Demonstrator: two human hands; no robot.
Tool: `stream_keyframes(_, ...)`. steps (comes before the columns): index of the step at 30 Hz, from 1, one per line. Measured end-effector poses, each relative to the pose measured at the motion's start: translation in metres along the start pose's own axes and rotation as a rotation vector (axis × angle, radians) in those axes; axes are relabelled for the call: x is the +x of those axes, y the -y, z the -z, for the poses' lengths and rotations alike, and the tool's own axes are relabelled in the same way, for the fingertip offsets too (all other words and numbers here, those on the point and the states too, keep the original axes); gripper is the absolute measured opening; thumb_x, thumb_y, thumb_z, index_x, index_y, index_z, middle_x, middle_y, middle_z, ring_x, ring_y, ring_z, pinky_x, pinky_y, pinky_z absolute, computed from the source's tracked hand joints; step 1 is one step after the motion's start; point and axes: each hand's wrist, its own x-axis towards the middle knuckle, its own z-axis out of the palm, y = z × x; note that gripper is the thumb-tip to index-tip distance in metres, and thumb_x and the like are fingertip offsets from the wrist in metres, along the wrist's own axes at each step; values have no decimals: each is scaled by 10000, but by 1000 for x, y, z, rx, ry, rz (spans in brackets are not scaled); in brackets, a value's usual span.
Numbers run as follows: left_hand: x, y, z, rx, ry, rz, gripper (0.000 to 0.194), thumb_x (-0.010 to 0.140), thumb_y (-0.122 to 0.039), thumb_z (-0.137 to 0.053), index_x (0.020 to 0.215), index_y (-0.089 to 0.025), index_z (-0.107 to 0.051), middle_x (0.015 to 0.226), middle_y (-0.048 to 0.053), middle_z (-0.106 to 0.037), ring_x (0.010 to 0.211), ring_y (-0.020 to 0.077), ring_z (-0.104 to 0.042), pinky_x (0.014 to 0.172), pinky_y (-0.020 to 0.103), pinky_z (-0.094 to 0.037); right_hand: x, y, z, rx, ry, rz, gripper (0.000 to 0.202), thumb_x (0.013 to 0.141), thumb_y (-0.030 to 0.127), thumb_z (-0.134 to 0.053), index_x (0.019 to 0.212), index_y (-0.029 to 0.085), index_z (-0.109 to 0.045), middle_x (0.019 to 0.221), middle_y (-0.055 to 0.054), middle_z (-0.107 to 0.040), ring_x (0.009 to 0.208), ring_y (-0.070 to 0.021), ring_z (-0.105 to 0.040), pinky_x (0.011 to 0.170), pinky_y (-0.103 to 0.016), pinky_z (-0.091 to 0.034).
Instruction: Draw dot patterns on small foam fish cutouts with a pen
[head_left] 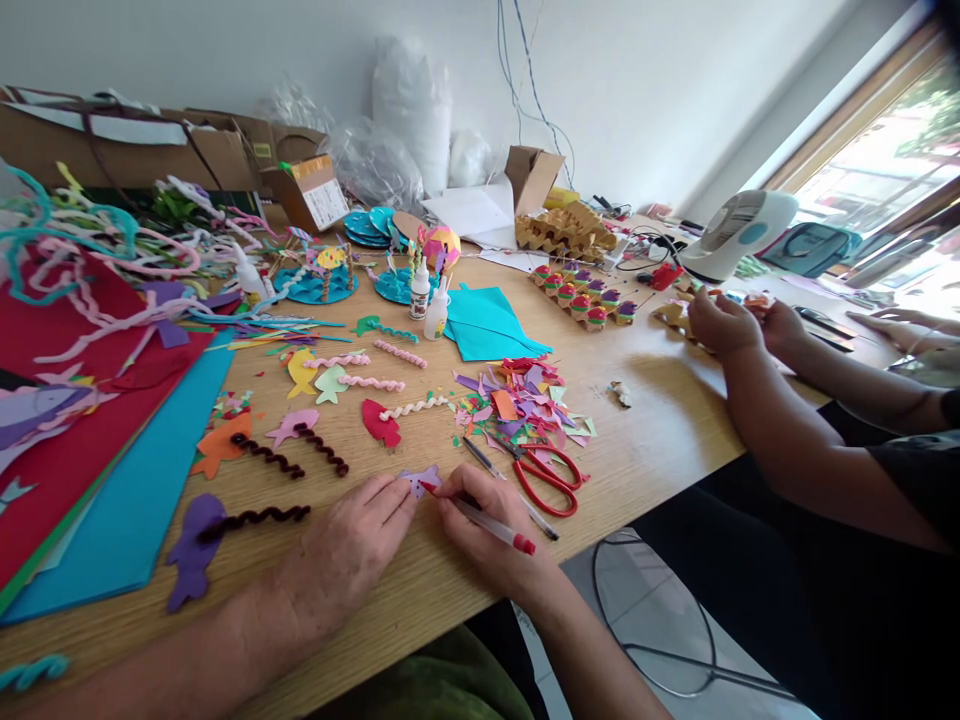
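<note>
A small purple paper cut-out (422,482) with dark dots lies on the table between my hands. My left hand (358,535) rests flat, its fingertips pressing the cut-out's left edge. A red-tipped pen (495,524) is held in my right hand (486,515), its tip touching the cut-out. Beside my right hand lie red-handled scissors (551,480) and another pen (510,488). Left of my hands are a purple paper fish (196,550) with a dark twisted pipe cleaner, an orange fish (223,447), a pink one (292,427) and a red one (381,424).
Paper scraps (525,400) are heaped beyond the scissors. Glue bottles (436,310) stand near turquoise sheets (487,322). Coloured sheets (112,500) cover the left side. At right, a person's hands (724,322) work near a white fan (742,232). Egg cartons (566,235) sit behind.
</note>
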Motion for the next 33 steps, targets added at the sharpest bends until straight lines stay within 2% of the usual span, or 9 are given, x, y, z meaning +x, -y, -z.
stream_keyframes(9,5,-1,5,40,-28,-7,411,884,5,-235,990,-56,-628,915,118,-675,854,209,-634,757,310,-537,0,-1,0,7,3,5,106,733,96,-479,704,190,-520,581,51,-534,497,-83,-466,476,-176,-326)
stream_keyframes(19,3,-1,4,28,1,-1,390,872,12,-264,1029,-55,-615,947,127,-669,905,215,-620,788,316,-517,0,-1,0,9,-4,14,113,724,88,-477,700,187,-525,580,53,-533,497,-79,-464,478,-172,-325)
stream_keyframes(33,3,-2,6,70,12,-9,418,866,13,-243,1031,-65,-619,946,110,-682,872,213,-643,776,310,-540,0,-1,0,-3,8,-10,97,730,108,-476,707,187,-528,587,50,-544,504,-82,-468,482,-171,-334)
